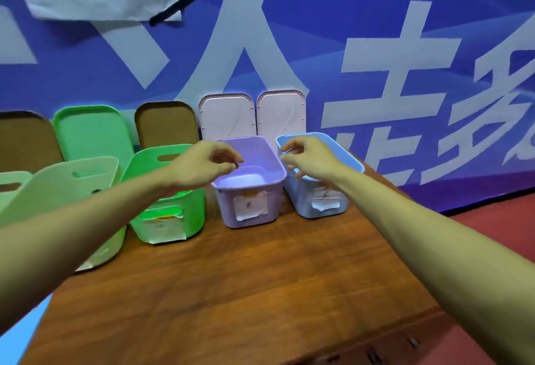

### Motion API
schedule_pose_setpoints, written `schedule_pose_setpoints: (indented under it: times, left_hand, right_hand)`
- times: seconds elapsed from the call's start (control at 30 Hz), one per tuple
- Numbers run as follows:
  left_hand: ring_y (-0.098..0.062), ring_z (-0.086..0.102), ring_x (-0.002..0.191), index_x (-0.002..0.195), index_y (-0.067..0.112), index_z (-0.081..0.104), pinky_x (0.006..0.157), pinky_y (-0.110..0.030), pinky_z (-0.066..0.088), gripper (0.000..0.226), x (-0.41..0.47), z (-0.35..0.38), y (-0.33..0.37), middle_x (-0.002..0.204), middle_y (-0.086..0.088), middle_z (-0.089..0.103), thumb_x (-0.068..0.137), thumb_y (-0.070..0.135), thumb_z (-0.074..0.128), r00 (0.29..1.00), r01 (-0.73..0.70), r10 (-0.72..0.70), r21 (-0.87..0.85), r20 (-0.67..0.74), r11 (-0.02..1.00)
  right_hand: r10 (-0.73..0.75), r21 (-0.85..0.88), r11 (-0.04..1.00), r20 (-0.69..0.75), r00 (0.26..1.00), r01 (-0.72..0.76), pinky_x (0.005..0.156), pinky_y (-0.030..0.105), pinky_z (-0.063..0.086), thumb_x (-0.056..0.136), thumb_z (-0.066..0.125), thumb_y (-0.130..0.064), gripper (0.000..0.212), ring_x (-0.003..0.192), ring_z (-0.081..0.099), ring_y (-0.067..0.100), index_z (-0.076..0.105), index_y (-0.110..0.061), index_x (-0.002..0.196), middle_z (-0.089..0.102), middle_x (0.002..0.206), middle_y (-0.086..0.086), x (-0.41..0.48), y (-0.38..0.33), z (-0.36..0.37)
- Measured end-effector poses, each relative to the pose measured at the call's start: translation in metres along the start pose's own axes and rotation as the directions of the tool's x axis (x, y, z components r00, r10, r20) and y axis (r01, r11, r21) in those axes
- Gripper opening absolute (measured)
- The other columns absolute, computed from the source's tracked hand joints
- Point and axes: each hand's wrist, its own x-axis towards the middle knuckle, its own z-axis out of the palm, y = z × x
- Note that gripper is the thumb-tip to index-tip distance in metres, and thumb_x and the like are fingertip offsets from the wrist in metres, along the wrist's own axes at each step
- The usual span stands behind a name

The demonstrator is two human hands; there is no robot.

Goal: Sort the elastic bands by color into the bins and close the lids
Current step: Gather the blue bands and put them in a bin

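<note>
At the far left of the wooden table (246, 278), a pale green bin (58, 191) stood open, partly behind the person's left forearm. Behind it a green lid (89, 133) and a brown lid (165, 124) leaned upright against a blue banner (376, 75). Next to the right sat a bright green bin (173, 220) with a paper label on its near wall.

The left hand (199, 165) hovered over the near left rim of the purple bin (275, 191), thumb and fingertips drawn narrowly together as if pinching. Whether it held a band could not be told. Two pale pink lids (225, 116) leaned against the banner behind this bin.

The right hand (309, 156) hung over the left rim of the blue bin (301, 197), its fingers loosely curled and apart, with nothing seen in them.

No elastic bands could be made out anywhere. The table in front was bare wood, and the bin interiors were mostly hidden. All the bins stood in a row along the far edge of the table, lids off.

The step in hand appeared to be dropping bands into the purple and blue bins. To do it well, each hand should be fully over its own bin before letting go, as the two rims were just beside each other.
</note>
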Motion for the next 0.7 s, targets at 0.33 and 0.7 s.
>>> schedule_pose_setpoints:
  times: [0.33,0.7]
  left_hand:
    - [-0.007,0.063,0.09,0.098,0.018,0.068,0.088,-0.022,0.049,0.014,-0.191,-0.07,-0.08,0.095,0.005,0.069,0.089,0.01,0.062,0.962,0.265,-0.252,0.144,-0.104,0.953]
    - [-0.019,0.06,0.098,0.111,0.008,0.062,0.087,-0.026,0.045,0.026,-0.305,-0.079,-0.197,0.111,-0.009,0.066,0.086,0.006,0.056,0.803,0.582,-0.525,0.177,-0.281,0.794]
  right_hand:
    - [-0.208,-0.119,0.958,0.341,0.917,0.262,0.071,0.036,0.057,0.087,0.065,-0.023,0.02,0.078,0.067,0.021,0.066,-0.014,0.104,0.068,0.089,0.006,-0.045,-0.087,0.156]
    - [-0.167,-0.265,0.84,0.703,0.691,0.473,0.083,0.021,0.041,0.085,0.067,-0.034,0.034,0.098,0.059,0.013,0.065,-0.015,0.114,0.067,0.112,0.003,-0.076,-0.104,0.319]
